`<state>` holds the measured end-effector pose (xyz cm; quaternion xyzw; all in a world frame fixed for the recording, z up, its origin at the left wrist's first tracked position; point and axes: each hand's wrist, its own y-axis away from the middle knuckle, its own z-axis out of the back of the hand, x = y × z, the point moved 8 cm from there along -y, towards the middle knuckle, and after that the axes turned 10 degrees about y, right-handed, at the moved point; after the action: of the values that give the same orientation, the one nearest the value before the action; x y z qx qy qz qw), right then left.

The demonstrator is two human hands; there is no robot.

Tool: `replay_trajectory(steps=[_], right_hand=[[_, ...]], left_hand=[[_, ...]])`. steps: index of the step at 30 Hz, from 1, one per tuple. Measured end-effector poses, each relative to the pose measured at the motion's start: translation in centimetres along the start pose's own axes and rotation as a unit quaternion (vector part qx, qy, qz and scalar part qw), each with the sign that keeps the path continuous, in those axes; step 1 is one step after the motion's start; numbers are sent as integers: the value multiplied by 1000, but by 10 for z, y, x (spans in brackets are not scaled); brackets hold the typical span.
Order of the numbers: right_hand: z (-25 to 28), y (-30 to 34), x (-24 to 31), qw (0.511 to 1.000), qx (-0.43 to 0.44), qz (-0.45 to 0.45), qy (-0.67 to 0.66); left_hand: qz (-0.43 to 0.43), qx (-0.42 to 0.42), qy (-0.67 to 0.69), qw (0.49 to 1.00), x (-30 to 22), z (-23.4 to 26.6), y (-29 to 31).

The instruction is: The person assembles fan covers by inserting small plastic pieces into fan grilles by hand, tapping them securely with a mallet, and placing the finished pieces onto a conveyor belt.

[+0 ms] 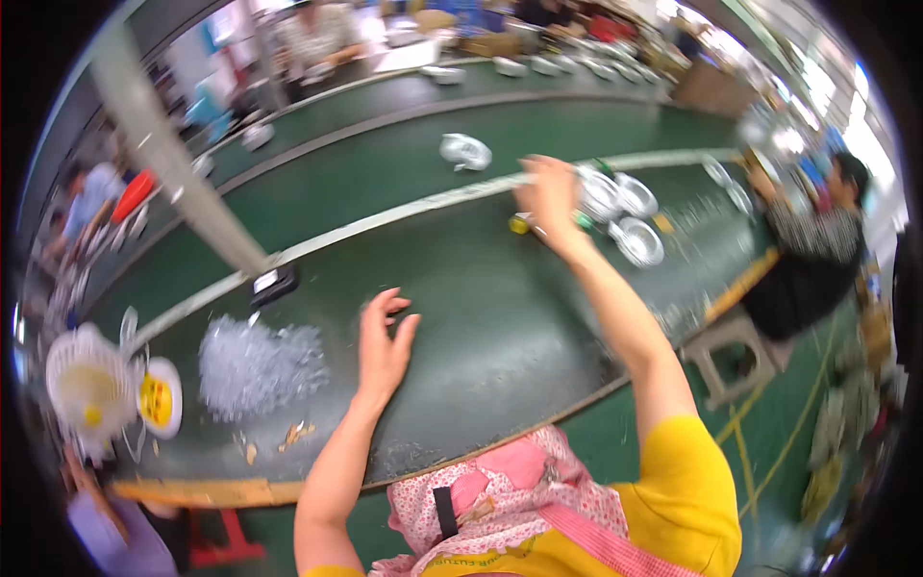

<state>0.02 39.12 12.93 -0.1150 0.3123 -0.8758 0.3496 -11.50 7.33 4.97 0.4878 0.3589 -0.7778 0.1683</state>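
Silvery parts [638,244] beside the pale strip [423,208]: reaching step, apparently.
Right hand [552,202] at the strip: fingers' grip too blurred to judge. Left hand [383,348], nearside: fingers loosely parted, empty. Next, probably, a firm grasp.

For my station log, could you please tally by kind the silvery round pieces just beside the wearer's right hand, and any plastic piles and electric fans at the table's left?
Silvery round pieces: 3 clearly visible
Clear plastic pile: 1
White electric fan: 1
Total: 5
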Motion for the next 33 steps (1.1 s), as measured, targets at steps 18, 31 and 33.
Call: replay_trajectory(steps=[18,31,33], right_hand=[[46,35,-137,997,21,-61,-35],[35,112,128,889,128,322,-300],[23,113,131,877,166,308,-330]], left_hand=[[4,-3,47,999,-2,-9,-3],[-248,41,-211,945,-46,-2,-10],[-247,68,-231,939,-43,-9,-11]])
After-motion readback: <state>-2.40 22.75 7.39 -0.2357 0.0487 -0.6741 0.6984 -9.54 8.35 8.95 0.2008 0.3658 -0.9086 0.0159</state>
